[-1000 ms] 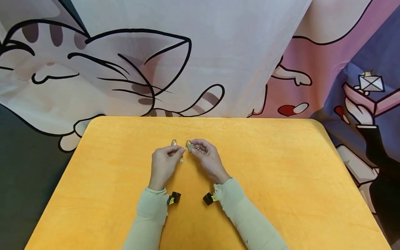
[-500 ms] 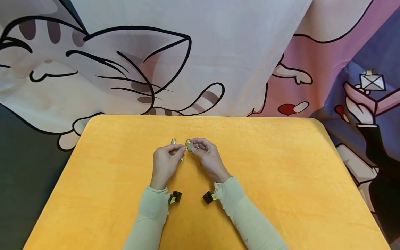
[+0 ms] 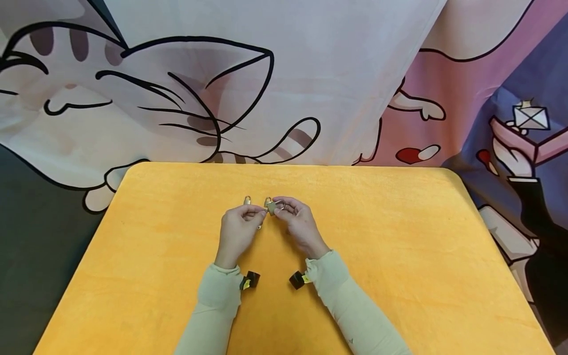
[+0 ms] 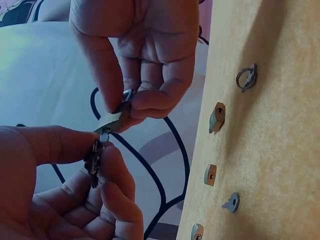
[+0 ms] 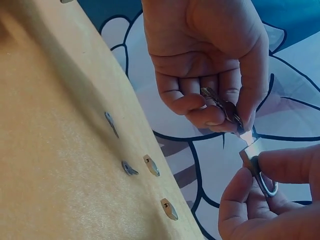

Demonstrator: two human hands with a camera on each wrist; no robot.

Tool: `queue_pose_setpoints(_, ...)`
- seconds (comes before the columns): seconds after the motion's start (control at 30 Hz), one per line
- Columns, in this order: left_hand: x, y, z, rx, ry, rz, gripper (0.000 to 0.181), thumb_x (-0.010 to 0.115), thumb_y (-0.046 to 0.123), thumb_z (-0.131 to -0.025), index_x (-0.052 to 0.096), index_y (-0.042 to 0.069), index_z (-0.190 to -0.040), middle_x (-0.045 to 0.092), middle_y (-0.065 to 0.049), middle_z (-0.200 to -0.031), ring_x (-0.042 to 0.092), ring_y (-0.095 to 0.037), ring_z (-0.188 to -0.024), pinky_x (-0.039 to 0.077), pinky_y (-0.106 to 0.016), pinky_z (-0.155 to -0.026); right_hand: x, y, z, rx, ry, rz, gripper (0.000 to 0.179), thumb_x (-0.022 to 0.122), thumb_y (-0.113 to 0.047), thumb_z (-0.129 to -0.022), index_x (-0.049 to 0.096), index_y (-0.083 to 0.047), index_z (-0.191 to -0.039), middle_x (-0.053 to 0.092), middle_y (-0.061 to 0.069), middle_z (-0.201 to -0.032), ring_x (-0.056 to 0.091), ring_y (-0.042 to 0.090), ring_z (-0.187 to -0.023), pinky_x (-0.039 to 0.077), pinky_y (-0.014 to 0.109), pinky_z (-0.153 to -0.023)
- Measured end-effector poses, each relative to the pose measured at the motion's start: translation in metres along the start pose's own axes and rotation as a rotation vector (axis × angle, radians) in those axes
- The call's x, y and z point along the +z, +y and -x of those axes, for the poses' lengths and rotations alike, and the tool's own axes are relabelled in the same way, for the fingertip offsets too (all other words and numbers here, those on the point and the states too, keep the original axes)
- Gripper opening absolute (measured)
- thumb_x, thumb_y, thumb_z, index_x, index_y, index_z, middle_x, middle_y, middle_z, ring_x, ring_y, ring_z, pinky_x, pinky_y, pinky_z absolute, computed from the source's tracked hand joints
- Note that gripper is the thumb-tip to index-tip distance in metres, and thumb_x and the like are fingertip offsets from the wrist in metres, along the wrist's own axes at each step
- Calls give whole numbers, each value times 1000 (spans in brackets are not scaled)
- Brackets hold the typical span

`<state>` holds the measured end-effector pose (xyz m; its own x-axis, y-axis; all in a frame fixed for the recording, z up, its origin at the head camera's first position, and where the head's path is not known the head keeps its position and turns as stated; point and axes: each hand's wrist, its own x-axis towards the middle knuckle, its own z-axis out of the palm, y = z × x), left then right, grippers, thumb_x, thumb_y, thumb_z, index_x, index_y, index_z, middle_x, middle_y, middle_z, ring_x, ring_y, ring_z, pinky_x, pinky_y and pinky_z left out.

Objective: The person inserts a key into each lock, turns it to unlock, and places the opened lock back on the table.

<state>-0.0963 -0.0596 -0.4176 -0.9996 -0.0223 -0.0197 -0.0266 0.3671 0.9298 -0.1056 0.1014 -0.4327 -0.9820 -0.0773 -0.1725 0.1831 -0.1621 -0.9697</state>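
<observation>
In the head view my left hand (image 3: 239,234) and right hand (image 3: 301,227) meet above the yellow table. Thumb and fingers of the right hand pinch a small brass padlock (image 5: 251,150), its shackle (image 5: 272,189) turned toward that palm. Between thumb and forefinger the left hand pinches a small bunch of keys (image 4: 94,162). One key points at the padlock's bottom and meets it; glare hides how far it is in. Below the hands, other small padlocks (image 4: 217,118) stand on the table, with a loose key (image 4: 232,202) near them.
The yellow table (image 3: 399,246) runs up to a cartoon-printed cloth (image 3: 337,88) at the back. A ring-shaped metal piece (image 4: 246,78) lies on it in the left wrist view. Two loose keys, one of them a slim key (image 5: 111,124), lie near the padlocks in the right wrist view.
My left hand has edged slightly right, toward the padlock. The right hand keeps its hold and has barely moved.
</observation>
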Motion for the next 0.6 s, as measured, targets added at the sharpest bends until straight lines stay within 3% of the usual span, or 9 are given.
queue_pose_setpoints(0.17,-1,0,0,-9,1,29,15,73,15,-92,77,1,-93,74,-16,-83,72,-32,-76,52,-26,-61,-1,1,1,5,0,5,31,62,3,-95,62,7,-126,68,3,-98,61,14,-86,39,20,-53)
queue_pose_setpoints(0.27,-3,1,0,-16,0,28,16,73,16,-93,78,1,-94,75,-13,-83,73,-30,-76,53,-28,-63,-1,1,1,-1,1,-15,29,63,6,-94,64,7,-123,69,4,-97,64,13,-87,55,27,-72)
queue_pose_setpoints(0.37,-4,0,0,-17,2,18,15,72,15,-93,78,1,-93,75,-10,-81,73,-28,-76,52,-28,-63,-1,1,1,2,0,-31,27,63,7,-94,65,7,-121,70,7,-99,65,12,-90,54,42,-93)
queue_pose_setpoints(0.6,-3,1,0,-13,28,8,13,73,12,-91,79,1,-90,75,-8,-78,71,-21,-69,50,-27,-61,-2,-1,2,7,-10,3,26,65,4,-95,66,6,-120,70,11,-101,67,15,-90,53,48,-94)
